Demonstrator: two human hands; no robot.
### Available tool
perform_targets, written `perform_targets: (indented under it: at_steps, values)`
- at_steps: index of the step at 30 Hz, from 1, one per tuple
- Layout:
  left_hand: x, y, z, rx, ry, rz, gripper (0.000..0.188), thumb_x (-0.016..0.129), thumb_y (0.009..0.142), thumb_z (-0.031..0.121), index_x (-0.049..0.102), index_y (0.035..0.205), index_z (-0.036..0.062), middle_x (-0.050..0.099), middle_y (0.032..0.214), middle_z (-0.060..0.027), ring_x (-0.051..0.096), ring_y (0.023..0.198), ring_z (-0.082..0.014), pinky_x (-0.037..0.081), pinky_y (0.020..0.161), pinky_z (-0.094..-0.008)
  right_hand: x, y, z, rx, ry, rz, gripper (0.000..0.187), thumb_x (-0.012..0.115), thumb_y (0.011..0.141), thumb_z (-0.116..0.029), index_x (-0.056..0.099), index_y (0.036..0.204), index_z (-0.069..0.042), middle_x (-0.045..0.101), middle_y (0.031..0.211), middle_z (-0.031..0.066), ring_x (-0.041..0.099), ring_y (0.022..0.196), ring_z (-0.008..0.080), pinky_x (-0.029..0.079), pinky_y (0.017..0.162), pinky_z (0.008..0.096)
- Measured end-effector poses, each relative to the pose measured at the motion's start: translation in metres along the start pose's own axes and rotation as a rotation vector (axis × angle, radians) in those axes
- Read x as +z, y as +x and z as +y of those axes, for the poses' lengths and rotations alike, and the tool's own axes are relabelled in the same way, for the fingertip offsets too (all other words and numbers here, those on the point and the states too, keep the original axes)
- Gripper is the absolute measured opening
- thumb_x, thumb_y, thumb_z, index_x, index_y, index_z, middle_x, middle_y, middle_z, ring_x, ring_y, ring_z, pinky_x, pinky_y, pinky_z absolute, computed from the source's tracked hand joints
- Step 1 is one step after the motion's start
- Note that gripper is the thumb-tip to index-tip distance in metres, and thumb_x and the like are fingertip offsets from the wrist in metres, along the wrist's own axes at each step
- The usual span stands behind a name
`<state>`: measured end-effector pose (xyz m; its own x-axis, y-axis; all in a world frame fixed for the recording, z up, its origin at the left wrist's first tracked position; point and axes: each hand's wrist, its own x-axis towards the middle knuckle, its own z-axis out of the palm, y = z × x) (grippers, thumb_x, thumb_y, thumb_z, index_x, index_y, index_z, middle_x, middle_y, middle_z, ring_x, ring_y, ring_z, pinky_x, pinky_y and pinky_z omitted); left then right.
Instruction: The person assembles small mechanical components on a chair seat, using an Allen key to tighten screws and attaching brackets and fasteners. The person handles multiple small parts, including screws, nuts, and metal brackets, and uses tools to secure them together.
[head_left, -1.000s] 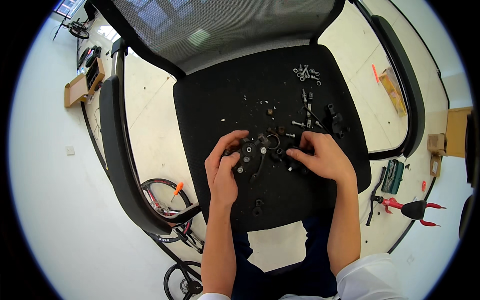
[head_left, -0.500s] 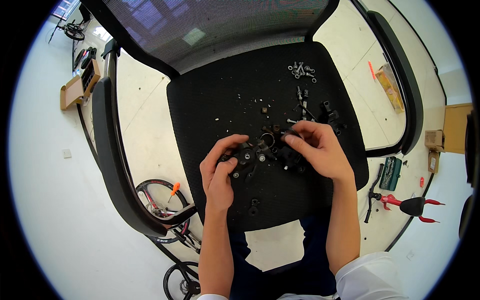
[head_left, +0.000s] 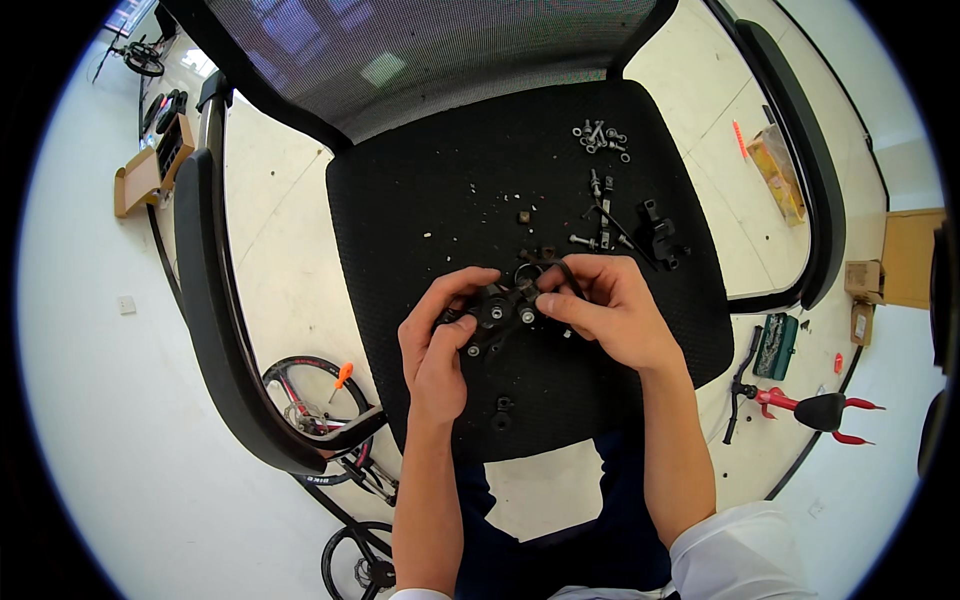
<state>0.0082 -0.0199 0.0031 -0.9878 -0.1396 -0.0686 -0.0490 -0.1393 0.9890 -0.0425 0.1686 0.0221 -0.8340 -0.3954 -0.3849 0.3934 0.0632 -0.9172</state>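
Over the middle of the black chair seat (head_left: 400, 180), toward its near side, is a black caliper-like assembly (head_left: 497, 313) with silver bolt heads. The left hand (head_left: 437, 335) is curled about its left side, thumb and forefinger gripping it. The right hand (head_left: 622, 312) is mostly closed at its right side, thumb and fingers pinching a slim dark piece (head_left: 572, 278); I can't make out its far end. A metal ring (head_left: 527, 270) shows just beyond the assembly.

On the near part of the seat sits a small black fitting (head_left: 502, 413). Farther off is a brownish block (head_left: 525, 217), and to the right a black bracket (head_left: 655, 235) lies near some loose bolts (head_left: 606, 232). A cluster of bolts and washers (head_left: 601, 138) occupies the far right.

On the floor to the left, an orange-handled screwdriver (head_left: 344, 376) shows by a bicycle wheel (head_left: 300, 362); to the right is a green toolbox (head_left: 785, 348).
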Motion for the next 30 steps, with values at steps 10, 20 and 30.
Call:
perform_targets:
  at_steps: [10, 20, 30]
  values:
    - [0.004, 0.000, 0.002, -0.007, -0.012, -0.015, 0.043, 0.047, 0.073, 0.011, 0.064, 0.109, -0.0052, 0.066, 0.101, -0.0096, 0.057, 0.093, -0.0150, 0.040, 0.086, -0.0268, -0.002, 0.001, 0.003, 0.010, 0.066, -0.002, 0.010, 0.069, 0.083, -0.008, 0.067, 0.088, 0.001, 0.045, 0.063, -0.0092, 0.039, 0.059, -0.0010, 0.030, 0.053, 0.0182]
    - [-0.003, 0.003, -0.009, 0.180, 0.573, 0.221, 0.035, 0.053, 0.079, -0.005, 0.066, 0.111, 0.0035, 0.064, 0.114, -0.0114, 0.060, 0.106, -0.0240, 0.047, 0.091, -0.0326, -0.038, 0.002, 0.004, -0.020, -0.185, 0.446, 0.017, 0.067, 0.087, -0.014, 0.065, 0.089, 0.003, 0.062, 0.070, 0.0020, 0.054, 0.065, 0.0046, 0.042, 0.059, 0.0236]
    - [0.027, -0.004, -0.010, 0.237, 0.830, 0.171, 0.026, 0.071, 0.075, 0.005, 0.068, 0.100, 0.0105, 0.065, 0.102, -0.0032, 0.058, 0.101, -0.0216, 0.036, 0.092, -0.0355, -0.055, -0.012, 0.011, 0.118, -0.788, 0.270, 0.025, 0.071, 0.080, -0.021, 0.069, 0.085, 0.003, 0.065, 0.067, 0.0156, 0.064, 0.062, 0.0256, 0.048, 0.061, 0.0335]
